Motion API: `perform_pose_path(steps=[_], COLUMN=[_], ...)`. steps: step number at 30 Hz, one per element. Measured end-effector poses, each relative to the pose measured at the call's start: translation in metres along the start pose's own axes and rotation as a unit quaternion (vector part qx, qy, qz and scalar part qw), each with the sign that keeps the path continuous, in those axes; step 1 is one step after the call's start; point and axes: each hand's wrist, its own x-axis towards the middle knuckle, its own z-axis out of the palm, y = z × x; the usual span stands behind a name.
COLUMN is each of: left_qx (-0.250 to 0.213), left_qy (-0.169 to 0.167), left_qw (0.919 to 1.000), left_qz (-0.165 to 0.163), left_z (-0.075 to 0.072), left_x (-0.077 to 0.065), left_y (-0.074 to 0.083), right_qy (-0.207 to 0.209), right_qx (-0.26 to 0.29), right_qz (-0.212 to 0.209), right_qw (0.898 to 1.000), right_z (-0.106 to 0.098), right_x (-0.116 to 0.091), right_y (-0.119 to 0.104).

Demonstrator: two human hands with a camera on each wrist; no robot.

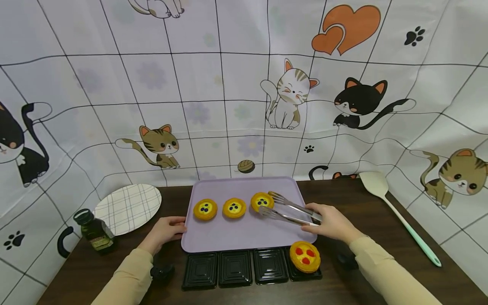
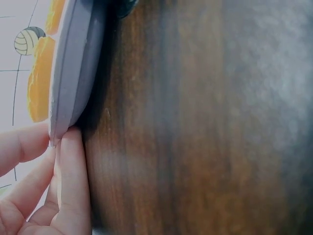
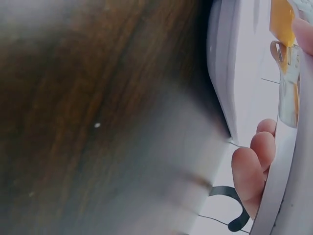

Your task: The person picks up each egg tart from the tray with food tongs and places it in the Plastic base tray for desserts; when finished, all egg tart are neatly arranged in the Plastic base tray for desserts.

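My left hand point(image 1: 167, 231) grips the left edge of a lilac tray point(image 1: 228, 235); in the left wrist view its fingers point(image 2: 73, 186) pinch the rim from both sides. My right hand point(image 1: 331, 220) holds metal tongs point(image 1: 295, 206) over the tray's right side. Their two arms are spread, with the tips at either side of a yellow egg tart point(image 1: 262, 199) dotted dark blue. Two similar tarts, a middle one point(image 1: 234, 208) and a left one point(image 1: 205, 209), sit on the tray. In the right wrist view the right fingers point(image 3: 247, 169) curl by the tongs.
A black compartment tray point(image 1: 235, 267) lies in front, with a red-spotted tart point(image 1: 305, 256) in its rightmost compartment. A checked plate point(image 1: 129, 205) and a dark green bottle point(image 1: 94, 232) stand at left. A pale green spatula point(image 1: 408, 228) leans along the right.
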Motion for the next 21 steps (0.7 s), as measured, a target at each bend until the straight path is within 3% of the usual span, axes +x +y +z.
perform_pose_path(steps=[6, 21], left_qx=[0.008, 0.011], left_qy=[0.006, 0.001], left_qw=[0.9999, 0.9999], left_qz=[-0.004, -0.003], left_z=[0.000, 0.000], left_x=[0.001, 0.000], left_y=[-0.003, -0.001], right_qy=[0.006, 0.016], right_qx=[0.010, 0.027], right_qz=[-0.024, -0.038], right_qw=[1.000, 0.999], right_z=[-0.004, -0.016], right_x=[-0.013, -0.061], right_y=[-0.001, -0.008])
